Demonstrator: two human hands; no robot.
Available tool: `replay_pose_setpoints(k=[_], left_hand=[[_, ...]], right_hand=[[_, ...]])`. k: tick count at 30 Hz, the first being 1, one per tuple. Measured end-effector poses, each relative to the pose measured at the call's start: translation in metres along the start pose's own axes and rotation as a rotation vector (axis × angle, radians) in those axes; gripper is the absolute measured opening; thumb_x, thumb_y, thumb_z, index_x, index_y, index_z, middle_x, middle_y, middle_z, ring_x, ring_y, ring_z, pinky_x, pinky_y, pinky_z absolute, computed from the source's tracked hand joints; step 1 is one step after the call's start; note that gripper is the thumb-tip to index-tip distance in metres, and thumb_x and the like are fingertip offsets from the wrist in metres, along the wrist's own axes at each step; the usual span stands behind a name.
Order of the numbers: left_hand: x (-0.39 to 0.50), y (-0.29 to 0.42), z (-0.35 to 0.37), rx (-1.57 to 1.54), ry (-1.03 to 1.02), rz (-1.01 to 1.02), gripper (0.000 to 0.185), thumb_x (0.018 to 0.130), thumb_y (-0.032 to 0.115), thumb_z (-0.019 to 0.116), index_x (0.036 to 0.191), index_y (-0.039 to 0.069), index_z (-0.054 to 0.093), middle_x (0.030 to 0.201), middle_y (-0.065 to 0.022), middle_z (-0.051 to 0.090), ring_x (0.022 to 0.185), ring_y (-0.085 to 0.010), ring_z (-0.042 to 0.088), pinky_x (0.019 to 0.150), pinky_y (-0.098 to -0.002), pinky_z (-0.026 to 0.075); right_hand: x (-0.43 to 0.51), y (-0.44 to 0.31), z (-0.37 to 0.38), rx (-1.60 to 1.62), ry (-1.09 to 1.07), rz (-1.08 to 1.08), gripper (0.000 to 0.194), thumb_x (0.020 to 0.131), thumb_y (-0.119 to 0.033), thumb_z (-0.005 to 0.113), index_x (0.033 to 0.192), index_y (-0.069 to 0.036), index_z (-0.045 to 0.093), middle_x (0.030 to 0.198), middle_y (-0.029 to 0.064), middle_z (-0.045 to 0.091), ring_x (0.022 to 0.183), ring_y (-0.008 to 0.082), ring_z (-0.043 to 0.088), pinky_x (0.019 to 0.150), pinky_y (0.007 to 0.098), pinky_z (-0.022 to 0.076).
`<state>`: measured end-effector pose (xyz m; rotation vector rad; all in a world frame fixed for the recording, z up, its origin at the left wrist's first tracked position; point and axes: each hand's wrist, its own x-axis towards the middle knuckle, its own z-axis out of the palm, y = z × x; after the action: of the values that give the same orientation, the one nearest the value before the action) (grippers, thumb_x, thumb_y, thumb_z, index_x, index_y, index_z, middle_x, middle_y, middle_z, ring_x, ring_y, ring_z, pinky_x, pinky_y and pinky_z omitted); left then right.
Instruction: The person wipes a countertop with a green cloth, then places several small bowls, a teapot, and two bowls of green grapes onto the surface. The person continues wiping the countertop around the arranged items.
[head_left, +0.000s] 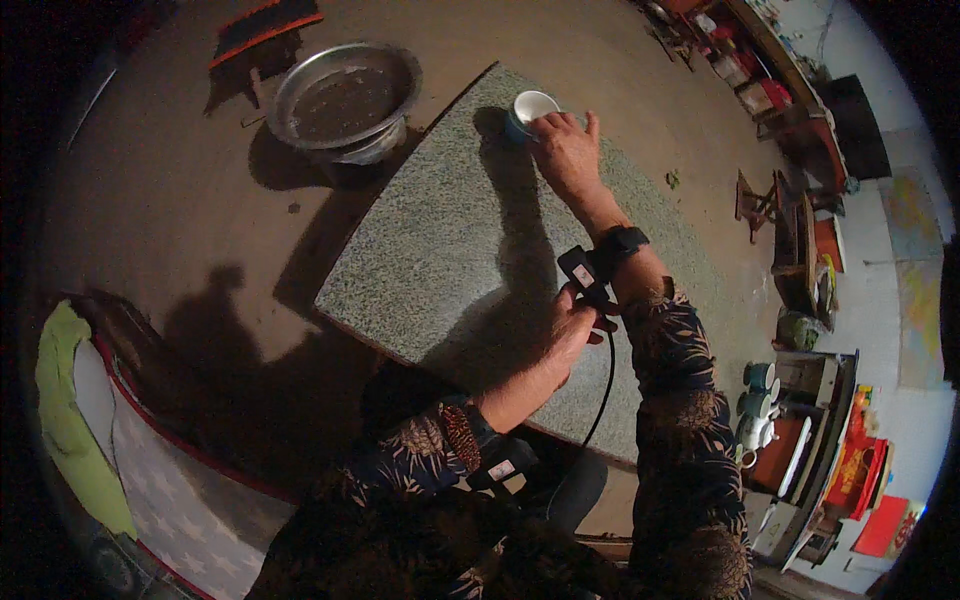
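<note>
A teal cup with a white inside (517, 129) stands near the far corner of a grey speckled tabletop (420, 217). My right hand (568, 154) is on the cup's near rim, with several fingers bent over the edge and the outermost finger held out. The grip on the cup's near side is partly hidden by the hand. My left hand (576, 319) is beside my right wrist, at the lower end of a black strapped-on device (583, 271). That device hides part of the left fingers, and a black cable (609, 390) hangs down from there.
A wide metal basin (345, 105) stands left of the table, dark inside. Beyond it is a low stool (266, 34). Teal cups (757, 390) and a white teapot (757, 430) stand on the right. A cushioned seat (187, 480) with green cloth (75, 420) is lower left.
</note>
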<state>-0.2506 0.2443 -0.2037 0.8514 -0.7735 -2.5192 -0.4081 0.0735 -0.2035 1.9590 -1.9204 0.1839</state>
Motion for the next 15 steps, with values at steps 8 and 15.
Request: replay_pose_setpoints(k=[8,15], left_hand=[[-0.025,0.016,0.002,0.365,-0.238,-0.006,0.033,0.09,0.006,0.053,0.123,0.006,0.053,0.114,-0.0061,0.064,0.098,-0.0126,0.062,0.08,-0.0273,0.05],[-0.039,0.035,0.005,0.595,-0.515,0.042,0.034,0.095,0.006,0.053,0.129,0.001,0.052,0.117,-0.0104,0.064,0.099,-0.0148,0.063,0.084,-0.0283,0.049]], right_hand=[[-0.038,0.019,-0.059,0.349,0.172,0.161,0.052,0.083,-0.029,0.071,0.129,-0.012,0.056,0.123,0.012,0.059,0.114,0.0332,0.055,0.096,0.0434,0.0442],[-0.203,0.132,-0.121,0.162,0.11,0.664,0.048,0.086,-0.036,0.07,0.128,-0.016,0.057,0.124,0.0117,0.058,0.112,0.0343,0.057,0.092,0.0415,0.0487]])
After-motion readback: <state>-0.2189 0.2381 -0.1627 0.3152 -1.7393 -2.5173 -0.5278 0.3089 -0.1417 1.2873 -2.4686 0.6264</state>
